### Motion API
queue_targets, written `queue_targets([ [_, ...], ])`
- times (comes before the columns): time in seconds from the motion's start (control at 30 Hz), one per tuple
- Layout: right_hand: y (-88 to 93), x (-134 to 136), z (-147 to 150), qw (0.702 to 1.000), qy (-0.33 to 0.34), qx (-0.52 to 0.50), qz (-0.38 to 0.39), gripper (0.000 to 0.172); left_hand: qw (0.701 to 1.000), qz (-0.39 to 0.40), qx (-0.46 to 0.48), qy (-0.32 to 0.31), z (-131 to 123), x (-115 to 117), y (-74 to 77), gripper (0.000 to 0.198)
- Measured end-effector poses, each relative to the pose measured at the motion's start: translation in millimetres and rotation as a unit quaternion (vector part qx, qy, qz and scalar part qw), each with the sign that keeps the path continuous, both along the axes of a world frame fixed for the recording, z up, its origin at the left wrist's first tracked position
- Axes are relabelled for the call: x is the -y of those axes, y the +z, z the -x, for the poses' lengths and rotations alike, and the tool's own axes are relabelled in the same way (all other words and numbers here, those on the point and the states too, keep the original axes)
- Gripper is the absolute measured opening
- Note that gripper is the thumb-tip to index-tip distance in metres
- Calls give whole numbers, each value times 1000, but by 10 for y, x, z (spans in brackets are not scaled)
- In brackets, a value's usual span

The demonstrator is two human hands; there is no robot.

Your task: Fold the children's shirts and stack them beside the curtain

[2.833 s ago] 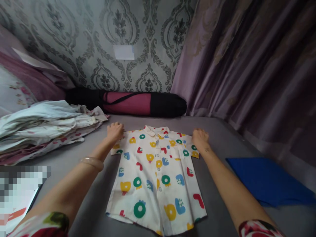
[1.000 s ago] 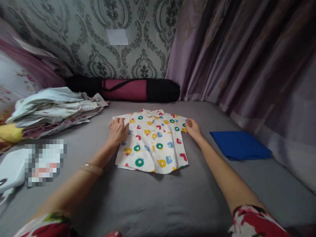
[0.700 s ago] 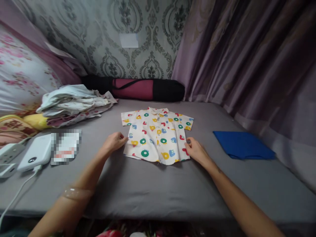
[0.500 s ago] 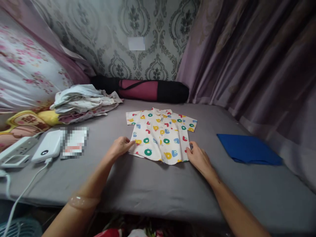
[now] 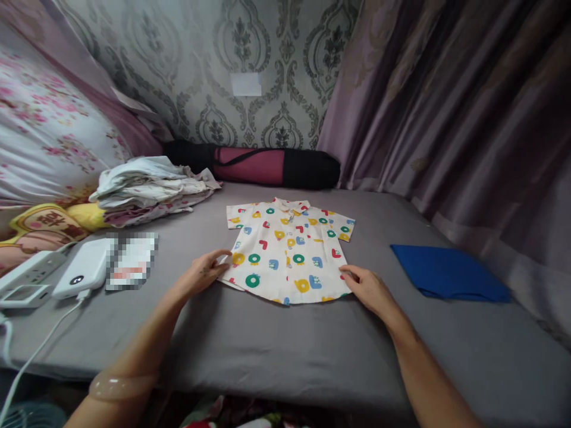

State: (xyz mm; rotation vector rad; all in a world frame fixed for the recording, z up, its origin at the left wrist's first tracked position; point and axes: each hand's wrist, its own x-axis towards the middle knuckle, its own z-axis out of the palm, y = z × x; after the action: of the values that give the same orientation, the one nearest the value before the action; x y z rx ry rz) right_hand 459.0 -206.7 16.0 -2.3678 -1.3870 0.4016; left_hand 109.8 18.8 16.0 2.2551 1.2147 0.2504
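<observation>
A small white short-sleeved shirt (image 5: 285,249), printed with colourful letters and shapes, lies front up on the grey sheet, its collar away from me. My left hand (image 5: 206,270) pinches the shirt's left side edge near the hem. On the opposite side, my right hand (image 5: 363,287) grips the other edge, also close to the hem. Between the two hands the hem is spread out and curves towards me. The fingertips under the cloth are partly hidden.
A folded blue cloth (image 5: 448,272) lies at the right. At the left are a pile of folded clothes (image 5: 154,190), a white power bank (image 5: 84,267) with a cable, a power strip (image 5: 33,273) and a blurred packet (image 5: 132,260). A black and maroon long bag (image 5: 252,165) rests along the wall.
My hands have moved apart, drawing the lower part of the shirt wider and flatter. The hem now reaches slightly closer to me, with fewer folds in the front.
</observation>
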Motion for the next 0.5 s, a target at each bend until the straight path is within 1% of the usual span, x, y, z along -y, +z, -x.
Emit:
queue_targets([
  [0.1, -1, 27, -55, 1000, 9, -1, 8, 36, 1000, 23, -5, -13, 54, -20, 20, 54],
  [0.23, -4, 31, -64, 999, 24, 6, 31, 36, 999, 37, -8, -15, 58, -27, 32, 57],
  [0.3, 41, 38, -74, 998, 39, 1, 41, 36, 998, 53, -1, -21, 66, -55, 40, 57],
  [0.37, 127, 39, -87, 996, 60, 6, 58, 36, 996, 78, 7, -30, 70, -106, 46, 57],
  [0.43, 232, 2, -90, 993, 78, 33, 86, 32, 995, 100, 16, -9, 46, -175, 47, 59],
  [0.5, 311, -110, -76, 988, 82, 79, 104, 31, 992, 112, 38, 52, -27, -255, 42, 64],
])
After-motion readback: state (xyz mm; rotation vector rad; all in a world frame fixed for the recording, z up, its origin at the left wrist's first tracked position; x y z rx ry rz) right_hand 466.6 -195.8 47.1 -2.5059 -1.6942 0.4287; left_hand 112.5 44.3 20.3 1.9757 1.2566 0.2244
